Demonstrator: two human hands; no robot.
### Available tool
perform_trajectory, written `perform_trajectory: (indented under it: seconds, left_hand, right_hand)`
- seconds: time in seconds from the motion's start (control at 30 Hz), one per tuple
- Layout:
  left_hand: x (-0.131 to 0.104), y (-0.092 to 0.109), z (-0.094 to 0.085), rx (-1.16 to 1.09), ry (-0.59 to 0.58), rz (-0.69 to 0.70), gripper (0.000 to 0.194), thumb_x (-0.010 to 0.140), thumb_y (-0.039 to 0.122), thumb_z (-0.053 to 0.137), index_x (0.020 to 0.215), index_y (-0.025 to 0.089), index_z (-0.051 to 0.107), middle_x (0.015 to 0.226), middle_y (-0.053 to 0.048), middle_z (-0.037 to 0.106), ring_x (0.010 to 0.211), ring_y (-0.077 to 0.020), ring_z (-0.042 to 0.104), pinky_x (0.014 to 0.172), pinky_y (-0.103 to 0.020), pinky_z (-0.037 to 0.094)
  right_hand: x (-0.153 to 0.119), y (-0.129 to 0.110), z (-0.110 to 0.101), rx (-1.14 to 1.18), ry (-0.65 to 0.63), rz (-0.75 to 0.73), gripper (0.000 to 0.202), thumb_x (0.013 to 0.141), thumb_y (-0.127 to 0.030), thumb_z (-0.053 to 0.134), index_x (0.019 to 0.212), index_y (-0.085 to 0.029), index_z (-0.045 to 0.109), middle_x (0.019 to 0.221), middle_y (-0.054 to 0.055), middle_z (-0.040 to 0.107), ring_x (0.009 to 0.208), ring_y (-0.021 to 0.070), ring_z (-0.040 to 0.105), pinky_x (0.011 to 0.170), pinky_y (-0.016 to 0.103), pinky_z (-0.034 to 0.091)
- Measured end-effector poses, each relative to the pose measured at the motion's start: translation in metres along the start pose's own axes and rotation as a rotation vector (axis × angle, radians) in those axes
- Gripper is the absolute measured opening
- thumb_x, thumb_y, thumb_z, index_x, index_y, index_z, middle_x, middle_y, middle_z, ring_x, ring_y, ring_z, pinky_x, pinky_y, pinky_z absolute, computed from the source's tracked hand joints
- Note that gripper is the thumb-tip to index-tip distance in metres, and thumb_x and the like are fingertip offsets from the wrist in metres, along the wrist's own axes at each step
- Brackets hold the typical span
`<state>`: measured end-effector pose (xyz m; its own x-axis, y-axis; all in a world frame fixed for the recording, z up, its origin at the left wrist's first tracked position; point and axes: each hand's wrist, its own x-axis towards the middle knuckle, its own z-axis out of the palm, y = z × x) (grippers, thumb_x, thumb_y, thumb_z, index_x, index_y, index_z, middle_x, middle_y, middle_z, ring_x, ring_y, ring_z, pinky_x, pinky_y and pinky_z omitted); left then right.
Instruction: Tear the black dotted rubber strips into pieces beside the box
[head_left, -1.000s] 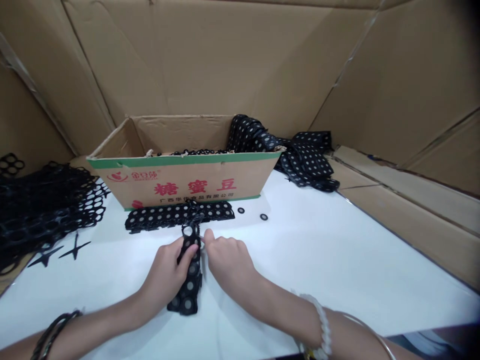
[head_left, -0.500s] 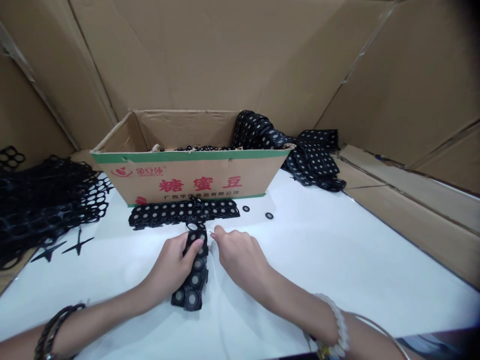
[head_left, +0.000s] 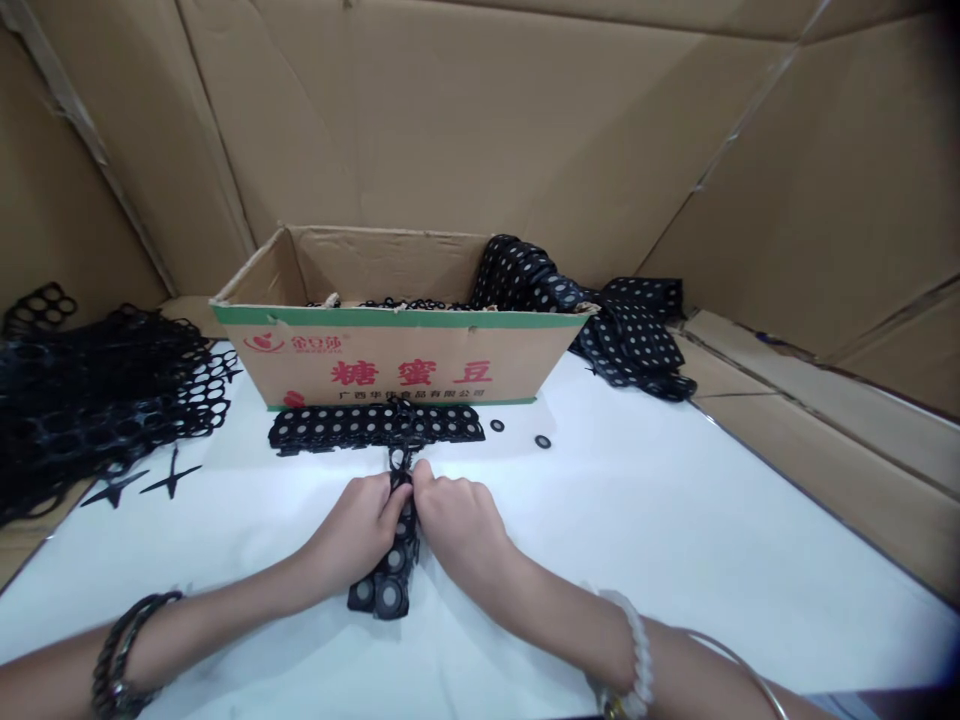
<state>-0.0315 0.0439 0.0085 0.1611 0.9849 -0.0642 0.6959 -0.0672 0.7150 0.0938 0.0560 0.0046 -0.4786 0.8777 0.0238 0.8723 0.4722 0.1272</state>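
Observation:
My left hand (head_left: pixel 365 525) is closed around a black rubber strip (head_left: pixel 390 590) dotted with grey-centred round pieces, its thumb pressed on the upper part. Against the right edge of that strip, near its far end, sits my right hand (head_left: pixel 459 520) with its fingers curled in. Whether a small tool is inside its grip is hidden. Just beyond the hands, a second dotted rubber strip (head_left: pixel 334 428) lies crosswise along the box front, and the held strip reaches up to it. Two loose black rings, one a washer-like disc (head_left: pixel 542 441), lie to the right.
An open cardboard box (head_left: pixel 420 355) with small black rings inside stands behind the strips. Dotted rubber sheets (head_left: pixel 630 340) hang over its right corner. Perforated black sheets (head_left: pixel 97 400) are heaped at left, near star-shaped scraps (head_left: pixel 172 478). Cardboard walls (head_left: pixel 480 130) surround the white table (head_left: pixel 675 560).
My right hand has moved left, from beside the strip to touching it near my left thumb. My left hand keeps its grip. The view has shifted slightly.

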Motion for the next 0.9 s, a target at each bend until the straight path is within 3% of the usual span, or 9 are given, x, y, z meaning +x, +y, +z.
perform_trajectory:
  seconds: [0.1,0.23,0.37,0.57,0.77,0.9]
  left_hand:
    - [0.003,-0.002,-0.003,-0.055,-0.053,-0.005,0.031,0.082,0.037,0.03,0.057,0.018,0.032,0.055,0.002,0.042,0.052,-0.0124,0.038,0.051,-0.024,0.028]
    - [0.006,-0.006,-0.006,-0.161,-0.118,-0.014,0.032,0.081,0.041,0.03,0.059,0.018,0.034,0.056,0.002,0.042,0.054,-0.0122,0.04,0.051,-0.023,0.03]
    - [0.007,-0.007,-0.006,-0.238,-0.154,-0.041,0.032,0.081,0.043,0.032,0.061,0.018,0.036,0.056,0.003,0.042,0.053,-0.0114,0.04,0.05,-0.022,0.031]
    - [0.008,-0.005,-0.005,-0.361,-0.152,-0.128,0.034,0.078,0.047,0.038,0.061,0.017,0.037,0.055,0.004,0.04,0.051,-0.0101,0.039,0.049,-0.021,0.032]
    - [0.008,-0.003,-0.006,-0.489,-0.159,-0.167,0.032,0.077,0.046,0.041,0.067,0.016,0.042,0.06,0.002,0.048,0.055,-0.0113,0.045,0.053,-0.023,0.036]
    - [0.005,0.001,-0.008,-0.616,-0.2,-0.093,0.024,0.073,0.032,0.054,0.089,0.017,0.048,0.08,-0.001,0.056,0.077,-0.0159,0.053,0.068,-0.026,0.04]
  right_hand:
    - [0.0,0.012,-0.002,0.07,-0.033,0.014,0.024,0.073,-0.002,0.036,0.089,-0.016,0.046,0.059,0.003,0.057,0.05,0.0155,0.054,0.041,0.023,0.021]
    - [0.0,0.03,-0.003,0.277,-0.04,0.004,0.016,0.083,-0.016,0.029,0.083,-0.019,0.044,0.058,0.001,0.054,0.049,0.0136,0.05,0.043,0.023,0.019]
    - [0.003,0.04,-0.004,0.514,-0.062,0.014,0.031,0.089,-0.03,0.018,0.073,-0.019,0.043,0.057,0.0,0.05,0.049,0.0106,0.043,0.045,0.022,0.023]
    - [0.006,0.063,-0.016,0.773,-0.172,-0.14,0.037,0.087,-0.04,0.023,0.061,-0.018,0.038,0.061,-0.001,0.048,0.055,0.0098,0.043,0.052,0.021,0.028]
    - [0.002,0.073,-0.032,0.794,-0.017,-0.048,0.027,0.084,-0.042,0.031,0.072,-0.02,0.041,0.061,-0.003,0.048,0.058,0.0113,0.045,0.052,0.022,0.03]
    - [0.0,0.076,-0.04,0.822,-0.025,-0.032,0.023,0.085,-0.039,0.03,0.082,-0.021,0.044,0.063,-0.003,0.053,0.056,0.011,0.047,0.052,0.021,0.032]
